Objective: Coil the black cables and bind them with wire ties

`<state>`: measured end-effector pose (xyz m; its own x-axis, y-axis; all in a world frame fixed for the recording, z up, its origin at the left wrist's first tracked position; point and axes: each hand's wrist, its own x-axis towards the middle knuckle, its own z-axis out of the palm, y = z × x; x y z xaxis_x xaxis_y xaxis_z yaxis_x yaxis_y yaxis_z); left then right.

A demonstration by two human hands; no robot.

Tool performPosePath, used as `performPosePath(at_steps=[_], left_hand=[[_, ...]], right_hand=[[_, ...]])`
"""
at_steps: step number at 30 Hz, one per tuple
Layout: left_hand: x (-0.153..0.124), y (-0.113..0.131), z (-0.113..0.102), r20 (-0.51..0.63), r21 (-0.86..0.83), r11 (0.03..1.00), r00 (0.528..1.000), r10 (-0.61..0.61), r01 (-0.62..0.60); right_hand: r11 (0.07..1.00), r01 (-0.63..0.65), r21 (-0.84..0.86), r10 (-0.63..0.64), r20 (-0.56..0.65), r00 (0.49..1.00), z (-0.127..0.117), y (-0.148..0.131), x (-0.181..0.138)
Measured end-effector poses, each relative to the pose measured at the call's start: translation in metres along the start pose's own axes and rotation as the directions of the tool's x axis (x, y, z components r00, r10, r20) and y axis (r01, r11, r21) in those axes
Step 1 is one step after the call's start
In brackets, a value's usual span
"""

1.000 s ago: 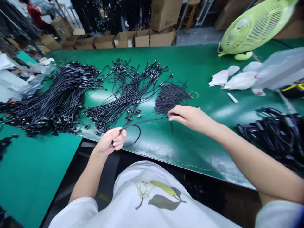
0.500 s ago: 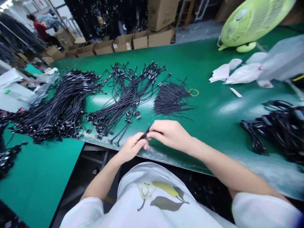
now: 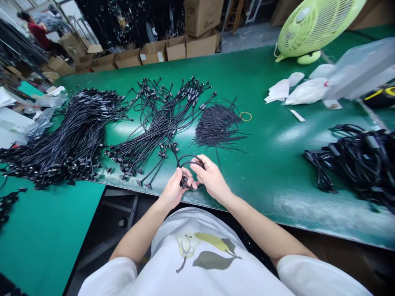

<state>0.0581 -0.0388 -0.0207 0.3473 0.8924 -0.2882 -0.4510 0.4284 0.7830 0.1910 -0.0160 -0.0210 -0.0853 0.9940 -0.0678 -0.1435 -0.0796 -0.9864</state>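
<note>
L hand (image 3: pixel 173 190) pinched on coiled blk cable (image 3: pixel 189 156) over table's (image 3: pixel 247 181) near edge, R hand (image 3: pixel 212 179) gripping loop's R side, prob. so it won't spring open, w/ thin blk ties (image 3: pixel 212 127) nearby.

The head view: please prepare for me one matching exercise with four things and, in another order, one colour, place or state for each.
1. Held cable
2. Fan
3. Thin black strips
4. White shirt

A. Printed with leaves
B. Heaped left of the yellow ring
C. Looped, at the left hand and right hand
D. Pale green

Pairs: 1-C, 2-D, 3-B, 4-A
</note>
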Motion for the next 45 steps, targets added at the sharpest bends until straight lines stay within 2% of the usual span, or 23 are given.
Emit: performPosePath(at_steps=[3,5,6,8,10,11,13,16,18,20,22,25,27,29,31,32,35,37,40,43,45], left_hand=[[-0.003,-0.003,0.002,-0.012,-0.002,0.999,0.999,0.04,-0.04],[-0.004,-0.005,0.002,-0.037,0.006,0.997,0.996,0.075,-0.075],[-0.004,-0.005,0.003,-0.06,0.002,0.996,0.995,0.084,-0.084],[-0.003,-0.008,0.004,-0.116,-0.027,0.995,0.989,0.094,-0.097],[-0.002,-0.013,0.007,-0.171,-0.049,0.989,0.977,0.129,-0.139],[-0.001,-0.015,0.009,-0.19,-0.043,0.984,0.969,0.159,-0.17],[0.0,-0.017,0.011,-0.182,0.012,0.975,0.958,0.221,-0.223],[0.002,-0.012,0.005,-0.044,0.204,0.953,0.97,0.238,-0.225],[0.002,-0.007,-0.003,0.036,0.369,0.908,0.979,0.203,-0.201],[-0.002,-0.006,-0.011,0.083,0.535,0.829,0.987,0.139,-0.162],[-0.007,-0.013,-0.015,0.139,0.656,0.747,0.99,0.017,-0.105],[-0.014,-0.028,-0.013,0.161,0.691,0.722,0.98,-0.12,-0.025],[-0.013,-0.032,-0.013,0.071,0.627,0.779,0.996,-0.058,0.001],[-0.007,-0.026,-0.015,-0.08,0.541,0.841,0.993,0.085,-0.028],[0.0,-0.016,-0.019,-0.169,0.495,0.865,0.969,0.181,-0.075],[0.002,-0.01,-0.02,-0.168,0.485,0.87,0.968,0.187,-0.085],[0.003,-0.002,-0.021,-0.043,0.457,0.887,0.995,0.091,-0.062],[0.0,-0.004,-0.017,0.034,0.452,0.892,0.999,0.018,-0.031],[-0.006,-0.012,-0.012,0.111,0.489,0.872,0.99,-0.087,0.022],[-0.011,-0.015,-0.012,0.169,0.493,0.868,0.972,-0.165,0.062],[-0.013,-0.015,-0.013,0.179,0.519,0.851,0.963,-0.201,0.081]], right_hand=[[0.917,0.239,-0.32,-0.254,-0.006,0.967,-0.005,0.006,0.005],[0.855,0.333,-0.399,-0.344,0.044,0.938,-0.006,0.008,0.007],[0.853,0.345,-0.391,-0.35,0.061,0.935,-0.006,0.009,0.008],[0.927,0.267,-0.264,-0.265,0.044,0.963,-0.004,0.008,0.009],[0.997,0.069,0.018,-0.069,0.012,0.998,-0.001,0.005,0.011],[0.983,-0.039,0.181,0.036,0.018,0.999,0.0,0.003,0.012],[0.879,-0.18,0.441,0.171,0.06,0.983,0.002,-0.001,0.013],[0.767,-0.167,0.619,0.162,0.066,0.985,0.006,-0.008,0.009],[0.768,-0.13,0.627,0.116,0.064,0.991,0.011,-0.013,0.002],[0.829,-0.102,0.55,0.084,0.057,0.995,0.017,-0.016,-0.007],[0.895,-0.008,0.447,0.02,-0.024,1.0,0.023,-0.016,-0.013],[0.913,0.179,0.367,-0.119,-0.181,0.976,0.027,-0.013,-0.013],[0.909,0.204,0.363,-0.158,-0.154,0.975,0.023,-0.008,-0.008],[0.942,0.17,0.29,-0.177,-0.002,0.984,0.014,-0.001,-0.003],[0.986,0.142,0.092,-0.154,0.148,0.977,0.004,0.007,-0.001],[0.988,0.149,-0.034,-0.141,0.171,0.975,0.0,0.011,-0.001],[0.913,0.238,-0.33,-0.226,0.076,0.971,-0.006,0.018,-0.003],[0.868,0.297,-0.397,-0.315,0.02,0.949,-0.005,0.019,-0.005],[0.84,0.338,-0.424,-0.375,-0.003,0.927,-0.001,0.018,-0.007],[0.742,0.417,-0.525,-0.442,0.085,0.893,-0.003,0.016,-0.008],[0.675,0.448,-0.586,-0.422,0.192,0.886,-0.007,0.013,-0.009]])
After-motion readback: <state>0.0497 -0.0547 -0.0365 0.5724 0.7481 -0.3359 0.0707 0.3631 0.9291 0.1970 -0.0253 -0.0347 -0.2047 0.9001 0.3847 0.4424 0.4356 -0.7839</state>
